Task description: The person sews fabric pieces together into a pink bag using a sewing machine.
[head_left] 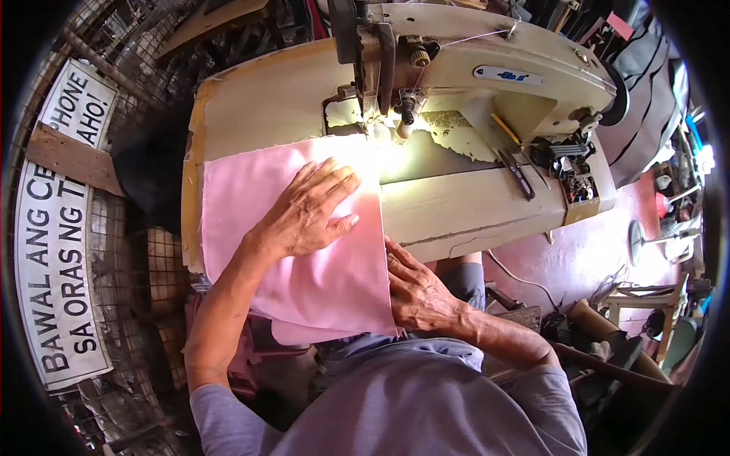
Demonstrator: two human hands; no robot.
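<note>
Pink fabric (pixel 304 273) lies on the sewing machine's table, its top right corner beside the brightly lit needle area, its lower part hanging over the front edge. My left hand (pixel 308 209) rests flat on the fabric, fingers spread and pointing to the needle area, thumb apart. At the fabric's right edge, by the table's front edge, is my right hand (pixel 422 292); its fingers are bent against the cloth and partly hidden, so a grip cannot be made out. The sewing machine (pixel 487 57) stands above, with white thread running down to its lamp-lit head.
Scissors (pixel 517 175) and a yellow-handled tool (pixel 506 129) lie right of the needle. A small parts tray (pixel 582 190) sits at the table's right end. A lettered sign (pixel 53 281) hangs on wire mesh at left. A wooden stool (pixel 646 296) stands at right.
</note>
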